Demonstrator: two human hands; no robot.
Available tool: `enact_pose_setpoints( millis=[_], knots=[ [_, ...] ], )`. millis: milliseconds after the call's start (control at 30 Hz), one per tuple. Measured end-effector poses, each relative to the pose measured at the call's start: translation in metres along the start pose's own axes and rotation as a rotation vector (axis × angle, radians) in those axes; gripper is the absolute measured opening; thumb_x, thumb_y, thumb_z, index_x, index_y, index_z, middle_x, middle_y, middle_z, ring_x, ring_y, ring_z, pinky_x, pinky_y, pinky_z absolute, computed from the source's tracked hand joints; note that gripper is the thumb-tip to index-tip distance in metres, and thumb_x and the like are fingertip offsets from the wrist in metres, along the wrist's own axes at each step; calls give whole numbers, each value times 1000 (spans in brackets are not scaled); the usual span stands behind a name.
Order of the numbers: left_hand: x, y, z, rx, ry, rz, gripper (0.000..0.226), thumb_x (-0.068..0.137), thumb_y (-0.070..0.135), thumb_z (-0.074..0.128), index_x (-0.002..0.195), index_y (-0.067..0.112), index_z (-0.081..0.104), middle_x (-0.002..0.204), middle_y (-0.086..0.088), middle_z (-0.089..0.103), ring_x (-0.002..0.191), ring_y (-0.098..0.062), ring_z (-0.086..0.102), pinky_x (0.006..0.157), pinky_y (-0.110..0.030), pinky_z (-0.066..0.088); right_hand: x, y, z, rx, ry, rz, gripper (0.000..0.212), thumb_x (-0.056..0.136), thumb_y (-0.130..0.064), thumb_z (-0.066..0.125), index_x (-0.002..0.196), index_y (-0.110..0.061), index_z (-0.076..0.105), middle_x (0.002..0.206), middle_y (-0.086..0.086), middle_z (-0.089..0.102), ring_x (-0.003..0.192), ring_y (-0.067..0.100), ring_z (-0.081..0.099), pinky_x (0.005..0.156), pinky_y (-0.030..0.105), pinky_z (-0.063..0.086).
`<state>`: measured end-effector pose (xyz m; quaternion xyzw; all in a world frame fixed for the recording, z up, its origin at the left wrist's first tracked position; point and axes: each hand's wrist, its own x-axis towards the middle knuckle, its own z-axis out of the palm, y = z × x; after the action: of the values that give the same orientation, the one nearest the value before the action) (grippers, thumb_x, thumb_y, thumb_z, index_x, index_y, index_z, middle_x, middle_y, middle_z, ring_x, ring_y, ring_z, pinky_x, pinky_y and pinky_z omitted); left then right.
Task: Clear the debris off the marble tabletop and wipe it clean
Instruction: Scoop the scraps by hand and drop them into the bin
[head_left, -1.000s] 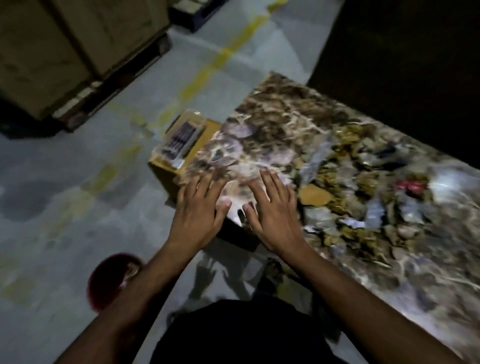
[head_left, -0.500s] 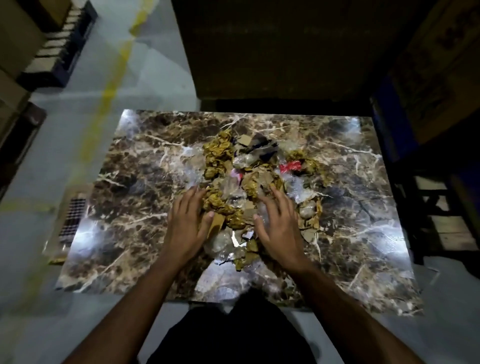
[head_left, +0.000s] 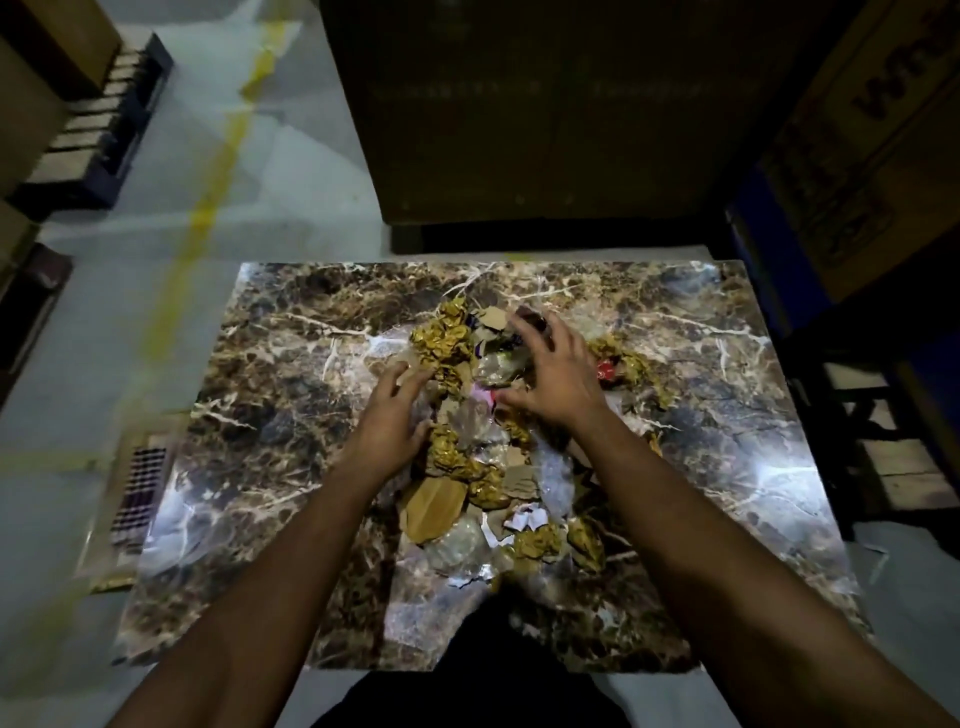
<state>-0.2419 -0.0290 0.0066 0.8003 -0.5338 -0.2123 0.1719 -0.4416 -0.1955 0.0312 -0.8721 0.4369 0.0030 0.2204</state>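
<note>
Centrally on the marble tabletop (head_left: 270, 395) a heap of debris (head_left: 467, 467) is seen: gold foil, cardboard scraps, clear plastic. The left hand (head_left: 387, 421) is laid on the heap's left side, fingers extended, nothing gripped. The right hand (head_left: 558, 374) is placed over the far part, fingers spread and curved; whether anything is pinched cannot be told.
</note>
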Motion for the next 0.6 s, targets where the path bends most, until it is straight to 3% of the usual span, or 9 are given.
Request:
enact_pose_setpoints(
  millis=[100, 233, 300, 433, 600],
  knots=[
    [-2, -6, -1, 4, 35, -22, 79, 85, 21, 78, 150, 38, 36, 159, -10, 26, 145, -34, 30, 112, -56, 40, 0, -7, 10, -119, -227, 19, 116, 69, -71, 78, 157, -51, 5, 171, 7, 2, 154, 47, 7, 117, 71, 19],
    [-14, -10, -4, 47, -22, -96, 86, 81, 52, 77, 150, 55, 25, 165, -6, 12, 148, -37, 20, 111, -62, 38, -16, -8, 33, -176, -200, 66, 125, 59, -65, 88, 153, -55, 6, 166, 10, 15, 149, 46, 20, 111, 67, 34],
    [-19, -15, 0, 41, -74, -48, 90, 77, 58, 78, 148, 58, 23, 166, -4, 10, 148, -36, 20, 109, -64, 41, -18, -10, 38, -164, -148, 85, 117, 63, -61, 88, 152, -54, 12, 160, 10, 24, 145, 43, 25, 107, 61, 43],
    [-20, -15, -1, -1, -104, 15, 100, 65, 76, 75, 148, 61, 20, 166, 2, 6, 149, -34, 19, 107, -67, 40, -22, -15, 48, -56, -48, 98, 87, 76, -48, 81, 146, -52, 31, 145, 5, 36, 141, 38, 27, 106, 55, 45],
    [-28, -7, 0, 311, -235, 150, 109, 52, 100, 49, 148, 65, 11, 168, -1, -3, 149, -39, 7, 113, -70, 25, -30, -18, 45, 155, 113, 104, 51, 82, -23, 79, 130, -27, 62, 134, 1, 51, 136, 30, 33, 111, 49, 41]
  ],
)
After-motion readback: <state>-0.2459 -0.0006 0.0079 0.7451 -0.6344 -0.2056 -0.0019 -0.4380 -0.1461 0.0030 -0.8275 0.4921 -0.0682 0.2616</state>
